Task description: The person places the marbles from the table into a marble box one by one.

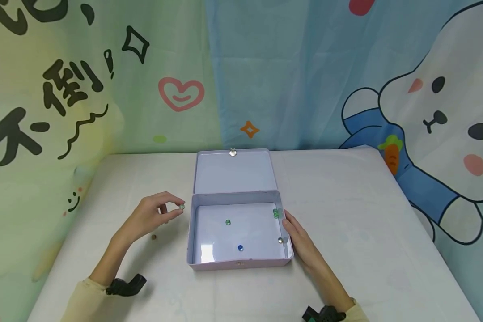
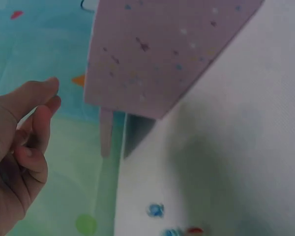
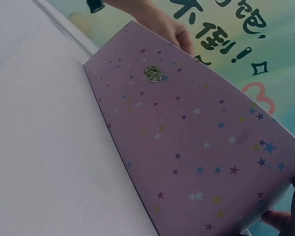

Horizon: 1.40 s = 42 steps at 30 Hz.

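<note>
In the head view, my left hand [image 1: 157,212] pinches a small pale glass bead [image 1: 182,206] between thumb and fingertips, just left of an opened lilac box [image 1: 241,264]. My right hand [image 1: 303,243] grips the right side wall of the box, its fingertips at the rim. Inside lie a green bead [image 1: 228,222] near the middle, a blue bead [image 1: 240,247] near the front, green beads [image 1: 275,213] and a brownish bead [image 1: 280,240] along the right wall. In the left wrist view, the fingertips of my left hand [image 2: 27,142] meet; the bead is hardly visible there.
The box's lid [image 1: 235,172] stands tipped back near the cloth backdrop [image 1: 261,89]. A brown bead [image 1: 154,237] lies on the white table [image 1: 346,192] below my left hand. In the left wrist view, blue beads [image 2: 156,210] and a red bead [image 2: 194,230] also lie on the table.
</note>
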Tool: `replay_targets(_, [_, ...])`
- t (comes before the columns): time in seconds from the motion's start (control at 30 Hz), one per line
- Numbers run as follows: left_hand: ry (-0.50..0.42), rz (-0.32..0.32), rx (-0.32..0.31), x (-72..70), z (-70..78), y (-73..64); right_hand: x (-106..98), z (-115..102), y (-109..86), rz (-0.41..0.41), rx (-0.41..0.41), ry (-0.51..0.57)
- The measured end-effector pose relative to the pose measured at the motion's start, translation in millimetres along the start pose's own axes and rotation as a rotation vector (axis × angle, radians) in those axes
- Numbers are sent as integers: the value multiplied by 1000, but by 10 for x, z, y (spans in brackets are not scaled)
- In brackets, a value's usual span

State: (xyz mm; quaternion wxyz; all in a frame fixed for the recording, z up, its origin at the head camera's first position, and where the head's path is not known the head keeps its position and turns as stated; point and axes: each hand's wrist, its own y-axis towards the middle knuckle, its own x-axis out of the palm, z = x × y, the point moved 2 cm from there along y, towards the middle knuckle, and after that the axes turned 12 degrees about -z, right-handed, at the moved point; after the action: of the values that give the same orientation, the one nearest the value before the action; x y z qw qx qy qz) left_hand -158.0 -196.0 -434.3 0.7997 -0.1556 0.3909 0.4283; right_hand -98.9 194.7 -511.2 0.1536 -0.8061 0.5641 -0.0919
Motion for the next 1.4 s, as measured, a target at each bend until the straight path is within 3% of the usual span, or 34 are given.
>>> replay_targets(0.2, [26,-69,59,-36,280,294,-7,-8,-2,6,9,-10])
replay_targets(0.53, [23,-144,223,-34,637,776,-8,0,-2,2,15,-14])
replay_targets(0.7, [32,-236,222,74,777,1037,-12,-1,-2,11,16,-2])
replay_targets(0.87, [90,-336,220,284,922,1308,-11,-6,1,7,14,0])
replay_targets(1.03, [171,-480,236,623,1064,1502,-9,-13,6,-5,9,-8])
replay_targets(1.23, [219,-674,260,1101,1086,1602,-18,-7,4,-15,4,-2])
replay_targets(1.4, [274,-725,251,1335,1005,1625,-12,-5,0,-11,15,-8])
